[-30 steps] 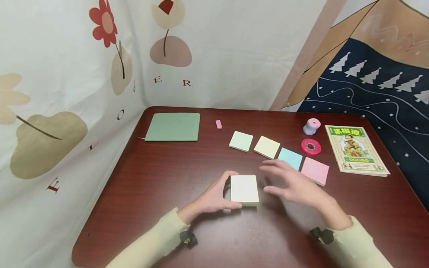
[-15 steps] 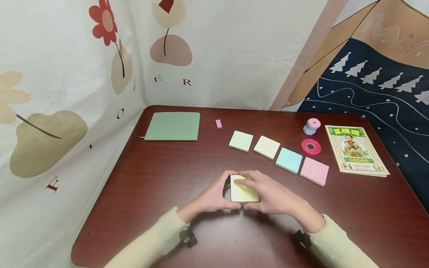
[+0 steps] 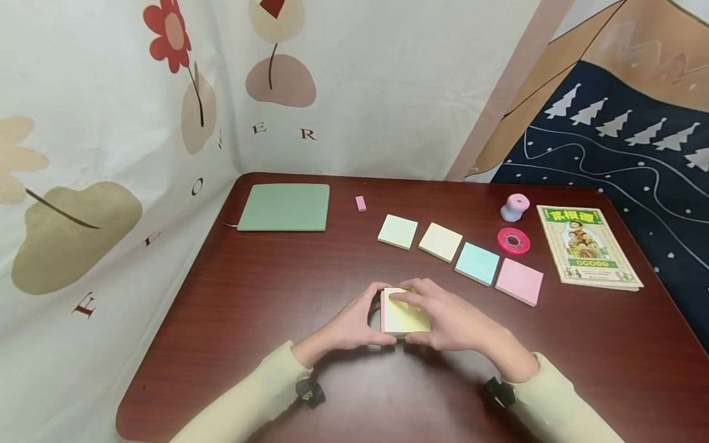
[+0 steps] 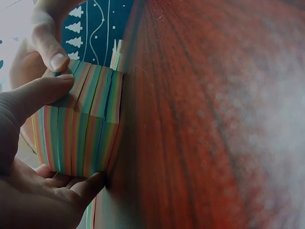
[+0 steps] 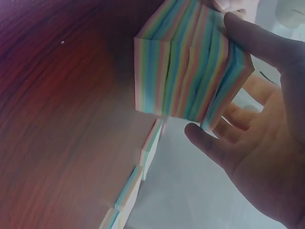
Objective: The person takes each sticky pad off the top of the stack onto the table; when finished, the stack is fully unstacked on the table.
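Near the front middle of the table (image 3: 266, 295) I have both hands on a thick pad of sticky notes (image 3: 406, 317); my left hand (image 3: 349, 326) grips its left edge, thumb and fingers curled round the sides, and my right hand (image 3: 451, 320) grips the right side with a fingertip pressing on the pale yellow top sheet; the wrist views show the pad's edge striped in pink, green, blue and yellow layers, the stack splayed a little between the fingers (image 4: 52, 88); its underside rests on the dark red wood.

Beyond the hands lies a slanting row of four thinner pads, each just beside the next: a mint pad (image 3: 397, 231), a cream pad (image 3: 440, 242), a blue pad (image 3: 477, 263), a pink pad (image 3: 519, 281); farther back sit a small pink eraser (image 3: 360, 203) and a green notebook (image 3: 285, 207); to the right, a red tape roll (image 3: 513, 240), a lilac sharpener (image 3: 515, 207) and a book (image 3: 587, 246) with a green title band in Chinese characters that I cannot read clearly; the curtain (image 3: 111, 123) behind shows scattered letters, among them "E R".
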Demonstrator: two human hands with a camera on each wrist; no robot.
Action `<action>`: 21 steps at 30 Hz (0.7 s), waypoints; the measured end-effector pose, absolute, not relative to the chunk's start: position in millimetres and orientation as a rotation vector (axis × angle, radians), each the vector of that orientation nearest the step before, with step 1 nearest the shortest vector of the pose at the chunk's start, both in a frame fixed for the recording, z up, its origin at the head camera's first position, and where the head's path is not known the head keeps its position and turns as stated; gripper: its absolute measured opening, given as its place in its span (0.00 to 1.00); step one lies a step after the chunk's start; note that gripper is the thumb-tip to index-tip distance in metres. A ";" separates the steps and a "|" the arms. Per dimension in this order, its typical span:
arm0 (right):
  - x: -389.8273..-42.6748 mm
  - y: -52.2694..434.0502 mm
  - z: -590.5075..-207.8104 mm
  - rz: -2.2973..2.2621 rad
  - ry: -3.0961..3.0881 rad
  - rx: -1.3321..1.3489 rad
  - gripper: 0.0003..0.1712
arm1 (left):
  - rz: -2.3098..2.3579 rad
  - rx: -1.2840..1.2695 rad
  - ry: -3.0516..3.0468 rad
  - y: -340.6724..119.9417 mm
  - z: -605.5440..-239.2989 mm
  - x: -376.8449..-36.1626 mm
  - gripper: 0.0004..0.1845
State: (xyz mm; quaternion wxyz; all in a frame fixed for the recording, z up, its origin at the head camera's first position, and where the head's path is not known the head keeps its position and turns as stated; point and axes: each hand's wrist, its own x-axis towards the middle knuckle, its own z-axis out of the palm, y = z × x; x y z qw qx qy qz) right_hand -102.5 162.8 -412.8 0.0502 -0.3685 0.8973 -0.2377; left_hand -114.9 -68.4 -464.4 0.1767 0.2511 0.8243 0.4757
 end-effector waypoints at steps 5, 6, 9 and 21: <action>-96.6 179.4 -410.6 -0.764 2.795 -1.039 0.40 | 1.410 0.716 2.290 -67.9 -465.2 -115.4 0.47; -95.4 184.5 -410.5 -0.773 2.812 -1.016 0.40 | 1.425 0.718 2.278 -67.6 -465.3 -115.5 0.47; -90.8 203.6 -410.5 -0.777 2.874 -0.923 0.40 | 1.450 0.711 2.260 -66.7 -465.3 -115.2 0.45; -69.4 285.8 -419.5 -0.618 2.960 -0.458 0.39 | 1.454 0.718 2.270 -66.3 -466.1 -114.3 0.44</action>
